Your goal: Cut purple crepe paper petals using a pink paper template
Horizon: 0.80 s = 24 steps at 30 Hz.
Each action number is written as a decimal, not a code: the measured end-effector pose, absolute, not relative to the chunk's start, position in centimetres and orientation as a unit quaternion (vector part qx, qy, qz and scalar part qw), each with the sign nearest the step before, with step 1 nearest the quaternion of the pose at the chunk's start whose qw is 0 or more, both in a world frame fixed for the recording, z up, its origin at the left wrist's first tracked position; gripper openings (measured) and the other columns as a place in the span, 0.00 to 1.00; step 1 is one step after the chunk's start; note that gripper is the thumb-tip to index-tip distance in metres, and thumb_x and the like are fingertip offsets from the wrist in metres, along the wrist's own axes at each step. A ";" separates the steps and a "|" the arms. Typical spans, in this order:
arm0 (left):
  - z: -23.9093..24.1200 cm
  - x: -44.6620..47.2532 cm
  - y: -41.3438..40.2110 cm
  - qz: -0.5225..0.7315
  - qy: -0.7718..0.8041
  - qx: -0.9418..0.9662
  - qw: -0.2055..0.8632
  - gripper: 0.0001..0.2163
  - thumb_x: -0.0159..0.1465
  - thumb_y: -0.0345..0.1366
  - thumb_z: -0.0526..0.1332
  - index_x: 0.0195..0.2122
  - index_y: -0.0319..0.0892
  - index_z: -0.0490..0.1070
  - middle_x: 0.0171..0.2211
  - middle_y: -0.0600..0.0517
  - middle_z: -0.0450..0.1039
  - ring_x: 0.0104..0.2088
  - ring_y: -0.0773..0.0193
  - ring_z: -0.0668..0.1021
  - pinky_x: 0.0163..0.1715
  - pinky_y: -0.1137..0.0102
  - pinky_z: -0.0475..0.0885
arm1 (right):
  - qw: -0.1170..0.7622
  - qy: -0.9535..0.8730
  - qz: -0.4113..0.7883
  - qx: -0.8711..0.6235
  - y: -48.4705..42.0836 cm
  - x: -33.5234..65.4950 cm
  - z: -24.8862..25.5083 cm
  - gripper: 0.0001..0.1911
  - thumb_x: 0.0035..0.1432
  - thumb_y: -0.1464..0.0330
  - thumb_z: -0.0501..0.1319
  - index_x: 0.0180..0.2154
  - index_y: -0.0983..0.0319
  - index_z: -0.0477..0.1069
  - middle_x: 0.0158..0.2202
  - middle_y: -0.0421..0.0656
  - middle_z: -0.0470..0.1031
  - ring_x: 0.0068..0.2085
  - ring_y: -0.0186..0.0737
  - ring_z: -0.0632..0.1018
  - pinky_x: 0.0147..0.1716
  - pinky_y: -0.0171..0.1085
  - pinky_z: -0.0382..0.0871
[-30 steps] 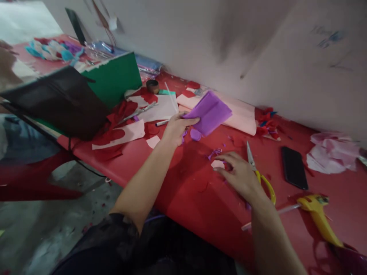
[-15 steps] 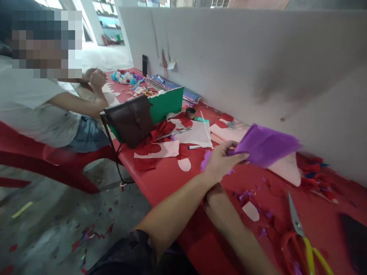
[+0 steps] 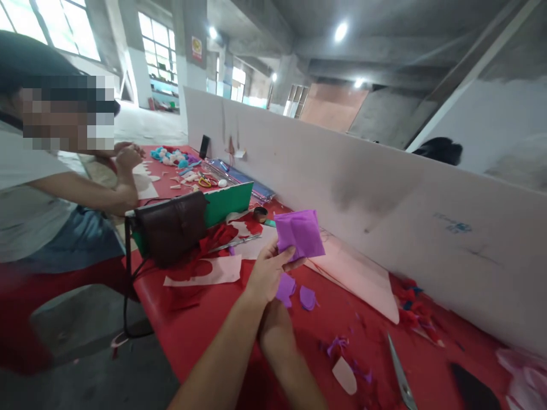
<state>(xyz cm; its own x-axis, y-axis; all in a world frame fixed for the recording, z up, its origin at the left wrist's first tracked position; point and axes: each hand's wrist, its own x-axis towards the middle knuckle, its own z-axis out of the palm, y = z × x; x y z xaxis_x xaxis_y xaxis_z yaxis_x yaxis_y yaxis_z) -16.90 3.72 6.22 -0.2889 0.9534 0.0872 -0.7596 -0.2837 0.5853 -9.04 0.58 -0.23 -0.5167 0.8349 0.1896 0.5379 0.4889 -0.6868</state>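
- A folded purple sheet [image 3: 299,233] is held up above the red tabletop [image 3: 196,324], roughly in the middle of the view.
- The sheet is gripped at its lower left corner by the left hand [image 3: 271,267]; the thumb is pressed on the near face, with fingers tucked behind and beneath it.
- The right hand [image 3: 276,319] is mostly hidden behind the left wrist, the two forearms being brought close together; how far it is opened, and whether anything is held in it, cannot be told.
- Below the raised sheet, two cut purple pieces [image 3: 306,298] are seen on the tabletop, the farther left one partly covered by the left hand.
- A large pale pink sheet [image 3: 359,279] is laid along the foot of the white partition [image 3: 294,165], to the right of the left hand.
- Nearer the person, a small pale pink cutout [image 3: 344,376] is placed just beside purple shreds [image 3: 337,343].
- To the right of these, scissors [image 3: 399,370] are seen with blades pointed away; their handles are cut off by the lower edge.
- On the left, a dark brown bag [image 3: 173,228] is leaned against a green board [image 3: 231,204], and a pink offcut [image 3: 224,267] with rounded notches is spread in front.
- Beyond the bag, a seated co-worker [image 3: 38,188] is seen with both hands brought together over the table.
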 end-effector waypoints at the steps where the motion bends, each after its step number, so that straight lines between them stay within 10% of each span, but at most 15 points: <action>1: 6.2 -16.6 3.7 0.758 0.228 0.213 0.572 0.13 0.49 0.33 0.72 0.36 0.40 0.76 0.36 0.52 0.77 0.36 0.66 0.78 0.41 0.68 0.76 | 0.251 -0.822 0.282 -0.426 0.3 -7.2 0.3 0.11 0.58 0.76 0.58 0.42 0.61 0.73 0.30 0.44 0.77 0.29 0.40 0.77 0.26 0.35 0.67; 5: 5.8 -14.0 3.6 0.688 0.264 0.197 0.647 0.12 0.47 0.32 0.73 0.31 0.37 0.76 0.29 0.52 0.76 0.30 0.67 0.77 0.38 0.68 0.76 | 0.236 -0.783 0.286 -0.499 -0.5 1.9 3.0 0.07 0.55 0.66 0.60 0.26 0.59 0.71 0.23 0.39 0.74 0.26 0.40 0.75 0.25 0.35 0.63; 14: 2.2 -4.8 1.0 0.479 0.270 0.340 0.763 0.15 0.49 0.37 0.72 0.37 0.37 0.77 0.33 0.48 0.78 0.31 0.63 0.78 0.38 0.68 0.73 | 0.523 -0.525 0.395 -0.543 -1.4 9.4 1.4 0.12 0.56 0.59 0.62 0.36 0.61 0.70 0.27 0.39 0.75 0.24 0.36 0.74 0.24 0.33 0.67; 24: 1.9 -4.2 0.9 0.408 0.300 0.306 0.806 0.16 0.47 0.26 0.69 0.39 0.40 0.78 0.40 0.46 0.77 0.39 0.61 0.78 0.44 0.68 0.70 | 0.505 -0.515 0.363 -0.589 -1.1 10.9 0.4 0.11 0.54 0.60 0.63 0.32 0.61 0.72 0.27 0.40 0.76 0.27 0.37 0.75 0.28 0.34 0.67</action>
